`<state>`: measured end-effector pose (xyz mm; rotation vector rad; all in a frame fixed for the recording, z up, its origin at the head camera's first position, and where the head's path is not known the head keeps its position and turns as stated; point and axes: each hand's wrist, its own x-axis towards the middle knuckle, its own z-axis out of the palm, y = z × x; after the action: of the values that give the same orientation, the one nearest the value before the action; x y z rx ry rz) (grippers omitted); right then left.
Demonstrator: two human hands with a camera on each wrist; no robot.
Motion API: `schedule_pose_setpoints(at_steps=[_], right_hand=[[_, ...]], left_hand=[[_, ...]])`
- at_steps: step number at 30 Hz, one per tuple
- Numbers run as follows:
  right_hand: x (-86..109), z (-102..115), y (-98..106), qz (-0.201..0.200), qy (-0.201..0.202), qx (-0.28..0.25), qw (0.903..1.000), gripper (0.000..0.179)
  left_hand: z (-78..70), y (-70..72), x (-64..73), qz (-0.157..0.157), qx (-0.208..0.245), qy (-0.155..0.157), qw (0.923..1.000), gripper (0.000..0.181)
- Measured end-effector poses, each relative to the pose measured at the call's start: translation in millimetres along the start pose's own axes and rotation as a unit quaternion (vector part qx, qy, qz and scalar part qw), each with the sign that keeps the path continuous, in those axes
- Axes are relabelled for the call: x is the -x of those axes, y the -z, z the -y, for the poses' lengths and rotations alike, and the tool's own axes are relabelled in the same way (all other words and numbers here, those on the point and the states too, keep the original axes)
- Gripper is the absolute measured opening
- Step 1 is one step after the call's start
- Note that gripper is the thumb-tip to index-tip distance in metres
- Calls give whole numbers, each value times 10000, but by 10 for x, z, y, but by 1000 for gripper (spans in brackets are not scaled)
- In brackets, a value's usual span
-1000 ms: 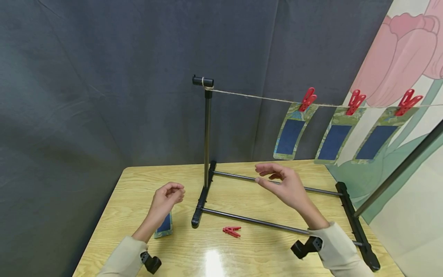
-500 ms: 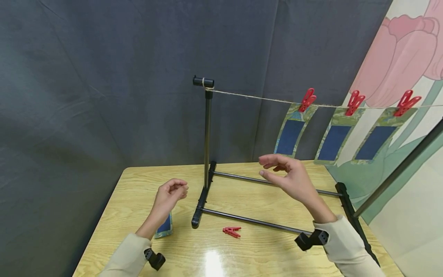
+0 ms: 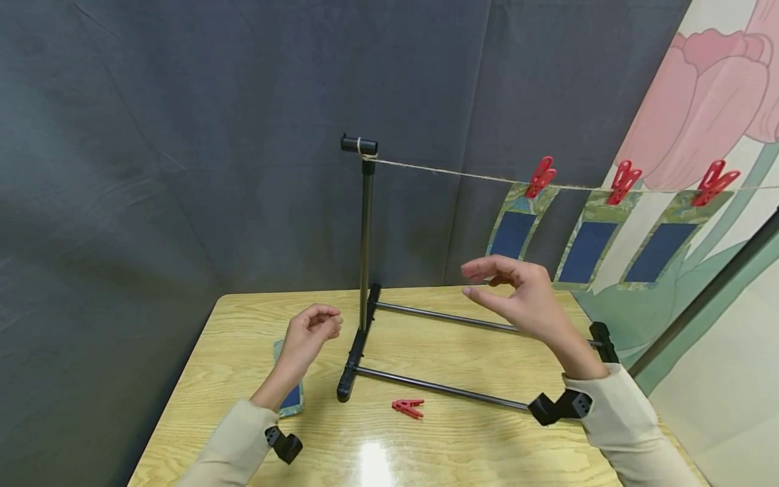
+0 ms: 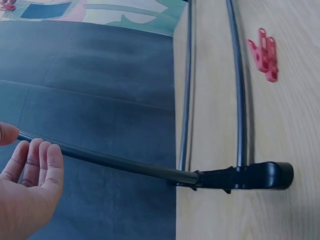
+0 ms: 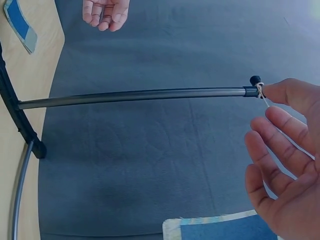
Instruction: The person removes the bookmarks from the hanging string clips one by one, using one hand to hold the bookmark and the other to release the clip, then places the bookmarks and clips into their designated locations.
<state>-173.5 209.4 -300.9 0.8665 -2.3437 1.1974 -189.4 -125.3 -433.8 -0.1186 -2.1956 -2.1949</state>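
Note:
My left hand (image 3: pixel 313 333) is raised above the table with loosely bent fingers and nothing in them. Partly hidden under its wrist, a flat blue piece with a green patterned border (image 3: pixel 292 399) lies on the table. My right hand (image 3: pixel 517 294) hovers in the air, thumb and fingers apart, holding nothing. It overlaps the lower end of the leftmost hanging patterned piece (image 3: pixel 512 233). Two similar pieces, a middle one (image 3: pixel 587 250) and a right one (image 3: pixel 662 250), hang beside it, each under a red clothespin (image 3: pixel 622 184) on the string (image 3: pixel 450 169). A loose red clothespin (image 3: pixel 408 408) lies on the table.
A black stand has its left post (image 3: pixel 366 250) upright on a foot, with a long front bar (image 3: pixel 444 387) and a rear bar (image 3: pixel 438 313) low over the wooden table (image 3: pixel 213 352). A slanting right post (image 3: pixel 706 297) carries on out of view. A dark curtain (image 3: pixel 243 135) hangs behind.
Both hands have risen a little and drifted right, the right hand now covering the bottom of the leftmost hanging piece. More of the piece on the table shows beside the left wrist.

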Motion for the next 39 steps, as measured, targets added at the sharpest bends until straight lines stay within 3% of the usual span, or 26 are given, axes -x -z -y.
schedule_pose_setpoints(at_steps=[11, 27, 39], right_hand=[[-68, 124, 138, -40, -181, 193, 9996, 27], [-225, 280, 313, -109, 327, 286, 9990, 37], [-313, 380, 458, -284, 347, 253, 9987, 31]], left_hand=[[-59, -69, -55, 31, 275, -149, 9995, 15], [-142, -223, -119, 56, 558, -253, 9981, 18], [-191, -314, -168, 189, 695, -442, 9964, 16]])
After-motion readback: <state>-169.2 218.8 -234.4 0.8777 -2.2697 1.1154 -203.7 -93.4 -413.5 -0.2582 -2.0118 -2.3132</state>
